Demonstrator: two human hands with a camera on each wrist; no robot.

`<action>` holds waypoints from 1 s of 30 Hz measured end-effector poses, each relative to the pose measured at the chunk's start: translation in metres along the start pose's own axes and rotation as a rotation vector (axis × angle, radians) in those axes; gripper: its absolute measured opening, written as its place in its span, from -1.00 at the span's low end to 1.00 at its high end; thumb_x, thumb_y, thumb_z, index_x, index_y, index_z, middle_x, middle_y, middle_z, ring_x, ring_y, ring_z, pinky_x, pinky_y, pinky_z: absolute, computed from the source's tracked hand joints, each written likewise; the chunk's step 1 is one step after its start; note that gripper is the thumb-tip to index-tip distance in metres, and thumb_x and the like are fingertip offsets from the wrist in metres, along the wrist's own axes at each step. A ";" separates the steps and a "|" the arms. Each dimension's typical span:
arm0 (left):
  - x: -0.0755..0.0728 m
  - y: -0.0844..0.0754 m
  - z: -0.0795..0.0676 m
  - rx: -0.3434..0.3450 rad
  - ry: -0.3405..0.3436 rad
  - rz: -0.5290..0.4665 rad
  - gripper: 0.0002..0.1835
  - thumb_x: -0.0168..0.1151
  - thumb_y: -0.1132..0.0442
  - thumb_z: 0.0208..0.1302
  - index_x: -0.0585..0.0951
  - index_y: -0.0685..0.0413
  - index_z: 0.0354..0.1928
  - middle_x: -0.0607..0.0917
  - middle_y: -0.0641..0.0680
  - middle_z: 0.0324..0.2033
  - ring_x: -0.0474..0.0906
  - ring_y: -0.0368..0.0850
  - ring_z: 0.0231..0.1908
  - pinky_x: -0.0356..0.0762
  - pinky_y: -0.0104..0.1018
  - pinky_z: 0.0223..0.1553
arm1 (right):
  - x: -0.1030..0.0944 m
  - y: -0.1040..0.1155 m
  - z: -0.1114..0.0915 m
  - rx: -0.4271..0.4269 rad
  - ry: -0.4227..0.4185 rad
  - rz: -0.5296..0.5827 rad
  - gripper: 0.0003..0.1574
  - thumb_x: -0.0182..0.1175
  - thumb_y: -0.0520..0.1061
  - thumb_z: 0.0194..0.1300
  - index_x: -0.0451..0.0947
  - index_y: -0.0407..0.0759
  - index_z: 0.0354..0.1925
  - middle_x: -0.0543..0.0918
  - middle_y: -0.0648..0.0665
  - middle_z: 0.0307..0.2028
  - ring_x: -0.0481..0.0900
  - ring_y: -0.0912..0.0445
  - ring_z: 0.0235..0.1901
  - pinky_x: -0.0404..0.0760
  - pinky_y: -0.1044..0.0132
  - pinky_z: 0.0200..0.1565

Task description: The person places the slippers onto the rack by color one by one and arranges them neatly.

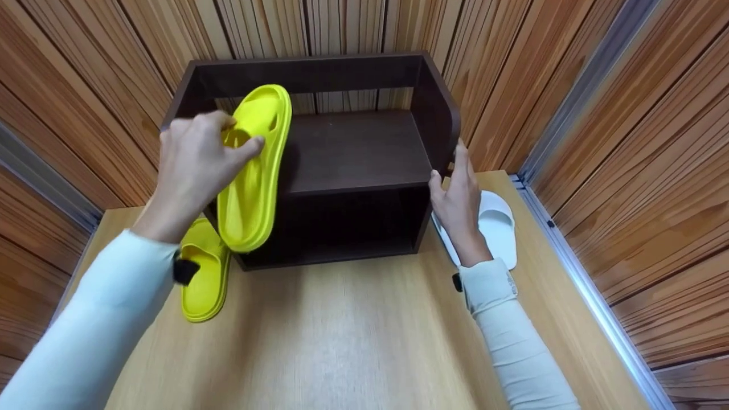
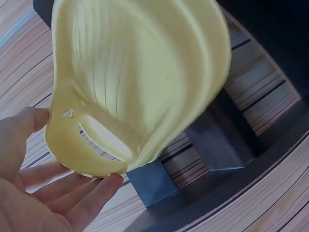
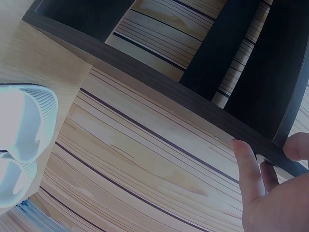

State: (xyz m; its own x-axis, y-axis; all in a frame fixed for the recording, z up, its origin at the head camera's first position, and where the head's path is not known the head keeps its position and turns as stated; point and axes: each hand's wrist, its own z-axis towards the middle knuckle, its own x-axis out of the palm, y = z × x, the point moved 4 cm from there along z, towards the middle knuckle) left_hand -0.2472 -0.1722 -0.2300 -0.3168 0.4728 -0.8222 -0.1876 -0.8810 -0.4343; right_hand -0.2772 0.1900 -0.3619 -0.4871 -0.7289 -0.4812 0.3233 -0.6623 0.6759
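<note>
My left hand (image 1: pixel 196 162) pinches a yellow slipper (image 1: pixel 253 188) between thumb and fingers at the edge of its strap. The slipper hangs tilted in front of the left part of a dark brown shelf unit (image 1: pixel 359 151), sole opening towards me. In the left wrist view, the thumb lies on one side of the yellow slipper (image 2: pixel 140 63) and the fingers curl under the other. My right hand (image 1: pixel 458 199) grips the front edge of the unit's right side panel; in the right wrist view, the thumb and fingers (image 3: pixel 251 171) lie on opposite faces of that panel (image 3: pixel 159 79).
A second yellow slipper (image 1: pixel 202 279) lies on the wooden floor (image 1: pixel 342 330) at the unit's left. White slippers (image 1: pixel 501 233) lie at its right, partly behind my right hand. Wood-patterned walls (image 1: pixel 626 199) surround the floor, with a metal rail (image 1: pixel 581 302) along the right edge.
</note>
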 end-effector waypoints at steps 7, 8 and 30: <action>0.007 -0.008 0.027 -0.036 0.084 0.060 -0.35 0.31 -0.14 0.33 0.63 0.34 0.14 0.70 0.36 -0.07 0.64 0.19 -0.34 0.54 -0.04 -0.32 | 0.001 0.002 -0.001 -0.009 -0.001 0.003 -0.23 0.16 -0.25 0.45 0.14 -0.30 0.51 0.29 -0.33 0.45 0.46 -0.20 0.26 0.46 -0.08 0.24; 0.009 -0.009 0.030 -0.034 0.087 0.070 -0.38 0.31 -0.13 0.33 0.66 0.34 0.09 0.71 0.34 -0.14 0.61 0.17 -0.39 0.51 -0.07 -0.37 | 0.001 0.002 0.000 -0.009 -0.001 0.004 -0.23 0.16 -0.25 0.45 0.15 -0.30 0.51 0.29 -0.33 0.45 0.46 -0.20 0.26 0.46 -0.07 0.24; 0.049 -0.002 0.058 -0.036 0.121 0.195 -0.48 0.25 -0.09 0.39 0.35 0.08 -0.59 0.29 0.03 -0.62 0.36 0.02 -0.57 0.38 -0.13 -0.49 | 0.006 0.009 -0.003 -0.033 0.006 0.019 -0.21 0.17 -0.27 0.44 0.13 -0.33 0.51 0.28 -0.32 0.46 0.42 -0.17 0.31 0.44 -0.04 0.27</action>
State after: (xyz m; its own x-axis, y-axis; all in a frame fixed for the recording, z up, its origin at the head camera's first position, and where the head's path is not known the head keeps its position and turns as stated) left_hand -0.3166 -0.1464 -0.2478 -0.2300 0.2904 -0.9288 -0.0998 -0.9564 -0.2743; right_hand -0.2751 0.1794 -0.3603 -0.4761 -0.7420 -0.4719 0.3588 -0.6539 0.6661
